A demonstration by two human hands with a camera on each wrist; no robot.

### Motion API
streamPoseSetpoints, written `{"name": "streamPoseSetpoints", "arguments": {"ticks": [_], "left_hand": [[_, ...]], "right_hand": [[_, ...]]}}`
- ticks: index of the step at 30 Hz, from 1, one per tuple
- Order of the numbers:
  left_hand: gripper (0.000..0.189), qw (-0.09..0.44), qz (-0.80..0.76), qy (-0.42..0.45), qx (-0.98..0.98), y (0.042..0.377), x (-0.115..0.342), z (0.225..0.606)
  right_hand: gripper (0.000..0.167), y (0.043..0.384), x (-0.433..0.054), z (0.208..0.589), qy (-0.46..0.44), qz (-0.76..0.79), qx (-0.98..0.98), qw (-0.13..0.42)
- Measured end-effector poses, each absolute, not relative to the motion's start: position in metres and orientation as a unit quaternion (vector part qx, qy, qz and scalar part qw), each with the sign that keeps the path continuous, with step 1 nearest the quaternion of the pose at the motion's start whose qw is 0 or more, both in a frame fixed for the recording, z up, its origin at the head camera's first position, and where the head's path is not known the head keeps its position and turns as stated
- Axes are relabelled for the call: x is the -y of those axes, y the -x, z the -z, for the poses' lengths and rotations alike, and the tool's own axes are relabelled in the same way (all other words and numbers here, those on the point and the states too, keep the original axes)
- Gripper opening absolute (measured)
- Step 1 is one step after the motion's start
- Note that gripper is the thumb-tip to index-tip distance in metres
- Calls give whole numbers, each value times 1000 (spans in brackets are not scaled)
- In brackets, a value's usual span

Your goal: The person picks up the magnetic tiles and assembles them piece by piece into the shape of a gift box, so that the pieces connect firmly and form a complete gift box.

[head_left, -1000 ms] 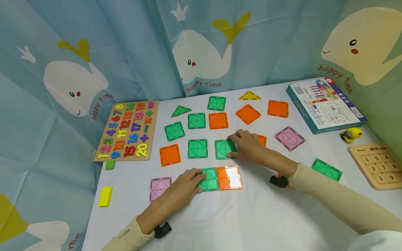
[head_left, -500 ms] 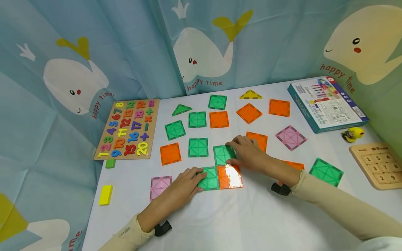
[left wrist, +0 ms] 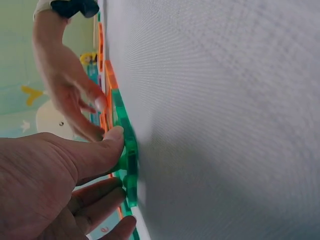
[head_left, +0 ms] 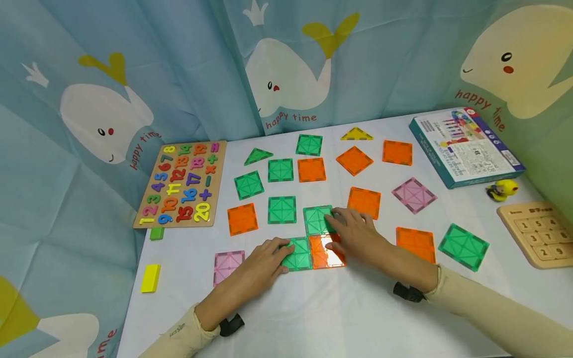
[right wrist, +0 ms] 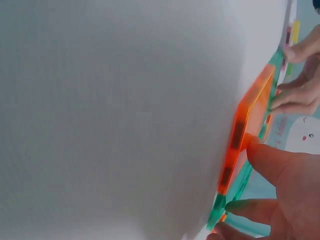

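In the head view my left hand (head_left: pixel 261 263) grips the left side of a green square magnetic tile (head_left: pixel 299 254), which lies flat. The left wrist view has the thumb at the tile's near edge and other fingers beside it. Edge to edge on its right lies an orange magnetic tile (head_left: pixel 322 252). A second green magnetic tile (head_left: pixel 318 220) sits right behind the orange one, their edges meeting. My right hand (head_left: pixel 358 231) is spread over the right edges of these two, index finger at the rear green tile, thumb (right wrist: pixel 267 157) over the orange one.
Several loose tiles lie around, among them a pink tile (head_left: pixel 229 266), an orange tile (head_left: pixel 415 243) and a green tile (head_left: pixel 464 246). A number board (head_left: pixel 181 184) stands left; a box (head_left: pixel 465 146), a duck toy (head_left: pixel 502 190) and a wooden number board (head_left: pixel 537 233) are right.
My right hand has drawn the rear green tile toward me against the orange one, then loosened and shifted slightly right and nearer. My left hand has stayed put.
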State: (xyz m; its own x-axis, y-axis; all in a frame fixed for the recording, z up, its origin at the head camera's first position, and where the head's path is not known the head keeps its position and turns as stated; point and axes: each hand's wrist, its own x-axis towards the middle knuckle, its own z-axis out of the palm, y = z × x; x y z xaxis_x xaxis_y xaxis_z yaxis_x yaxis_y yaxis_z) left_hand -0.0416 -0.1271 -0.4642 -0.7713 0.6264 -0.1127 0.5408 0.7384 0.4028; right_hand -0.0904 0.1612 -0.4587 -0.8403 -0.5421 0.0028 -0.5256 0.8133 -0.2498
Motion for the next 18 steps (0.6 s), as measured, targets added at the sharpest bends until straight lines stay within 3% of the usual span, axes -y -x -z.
{"name": "streamPoseSetpoints", "arguments": {"ticks": [10,18], "left_hand": [[46,131,-191,-312,-921,46,127,460],[44,102,-224,-274,-929,83,136,447]], "right_hand": [[70,65,-164,462,286,132,-948,45],[70,62,-165,465,283,139,-948,40]]}}
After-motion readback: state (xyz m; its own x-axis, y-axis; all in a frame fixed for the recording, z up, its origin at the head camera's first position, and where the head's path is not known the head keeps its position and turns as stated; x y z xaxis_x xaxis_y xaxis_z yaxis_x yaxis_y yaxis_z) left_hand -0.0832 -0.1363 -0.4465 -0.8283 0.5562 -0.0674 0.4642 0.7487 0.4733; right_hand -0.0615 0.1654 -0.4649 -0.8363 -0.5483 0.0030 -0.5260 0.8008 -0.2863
